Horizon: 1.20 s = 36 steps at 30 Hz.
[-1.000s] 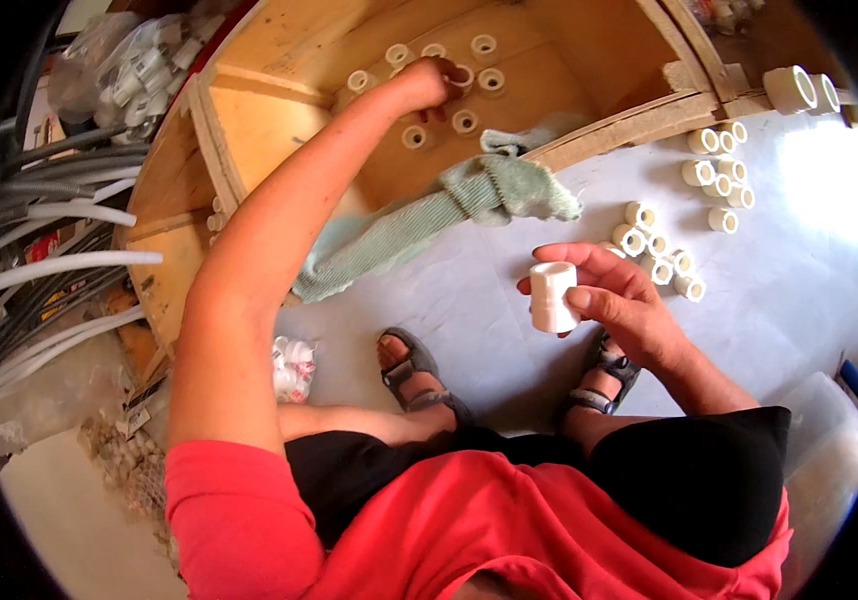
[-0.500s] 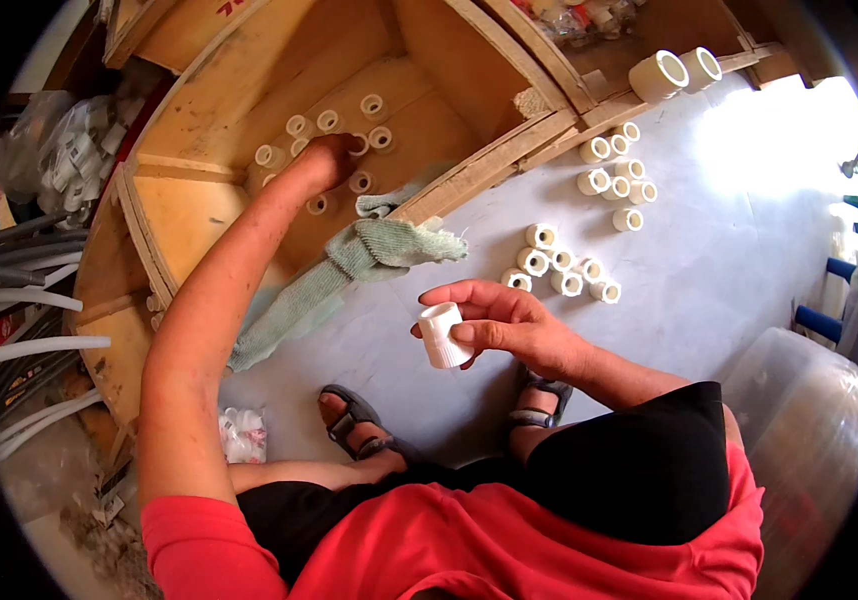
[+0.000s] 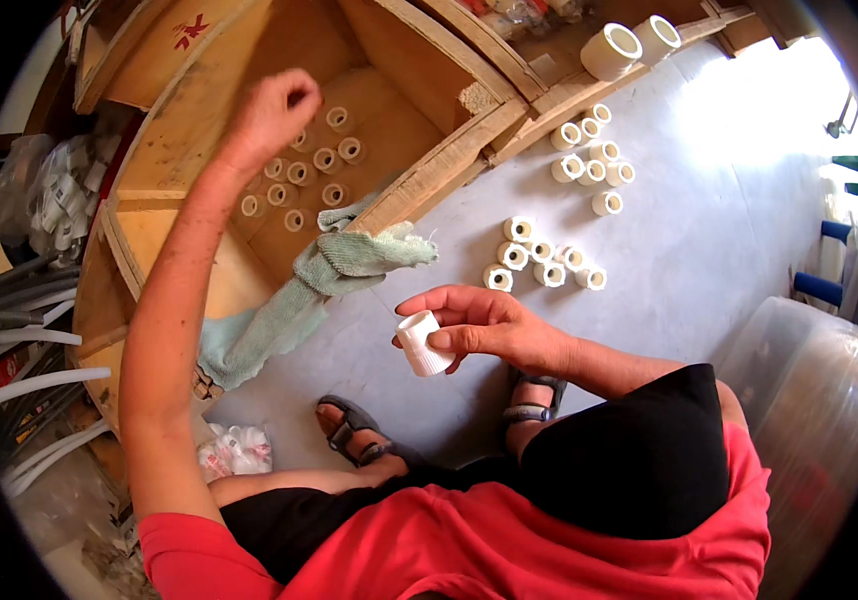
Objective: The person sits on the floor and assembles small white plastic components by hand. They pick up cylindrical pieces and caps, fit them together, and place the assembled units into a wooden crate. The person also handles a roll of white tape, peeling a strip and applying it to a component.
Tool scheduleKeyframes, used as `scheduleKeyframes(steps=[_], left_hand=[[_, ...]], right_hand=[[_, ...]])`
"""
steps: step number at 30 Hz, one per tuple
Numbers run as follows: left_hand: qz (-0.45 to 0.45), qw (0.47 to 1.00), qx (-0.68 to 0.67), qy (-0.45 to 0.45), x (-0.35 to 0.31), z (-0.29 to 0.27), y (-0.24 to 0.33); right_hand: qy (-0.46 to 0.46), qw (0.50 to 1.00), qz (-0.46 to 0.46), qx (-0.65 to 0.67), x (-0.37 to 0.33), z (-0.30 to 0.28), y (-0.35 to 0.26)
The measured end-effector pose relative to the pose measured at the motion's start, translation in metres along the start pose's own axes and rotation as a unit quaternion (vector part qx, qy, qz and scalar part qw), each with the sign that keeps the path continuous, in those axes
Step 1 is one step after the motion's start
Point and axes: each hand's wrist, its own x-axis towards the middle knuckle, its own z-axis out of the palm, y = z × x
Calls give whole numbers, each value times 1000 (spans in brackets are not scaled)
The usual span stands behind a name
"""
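1. Head view, change: the left hand [image 3: 274, 115] has lifted off the group of fittings and is now above the left part of the plywood bin [image 3: 439, 170]. The right hand [image 3: 494, 325] keeps its grip; the camera view has also shifted.
2. Left fingers: curled inward, with a dark gap in the curl. No held part is visible; whether they hold anything cannot be told.
3. Right fingers: closed with the thumb around one white plastic pipe coupling [image 3: 421, 348], tilted, above the floor [image 3: 689, 260].
4. Progress: a cluster of bin fittings [image 3: 326, 167] is in place on the bin bottom. One coupling remains in the hand. A near floor group [image 3: 496, 287] and a far floor group [image 3: 561, 177] stand outside the bin. Which groups are finished cannot be determined.
5. Materials and shapes: the held coupling is a smooth, short cylinder with an open bore and a ribbed lower end. The floor fittings are off-white, with round openings facing up. The bin is worn, stained plywood with rough-edged rails. A pale green ribbed cloth [image 3: 299, 295] drapes over its near edge.
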Motion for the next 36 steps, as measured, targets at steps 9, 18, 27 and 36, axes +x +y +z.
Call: scheduleKeyframes(steps=[9, 18, 27, 36], left_hand=[[260, 962, -46, 68, 19, -8, 201], [327, 943, 1, 57, 41, 38, 201], [322, 931, -131, 112, 43, 49, 211], [307, 939, -107, 111, 58, 54, 208]], right_hand=[[2, 1000, 3, -2, -11, -7, 4], [-5, 1000, -14, 9, -19, -10, 5], [3, 1000, 0, 0, -19, -6, 5], [11, 1000, 5, -5, -21, -8, 3]])
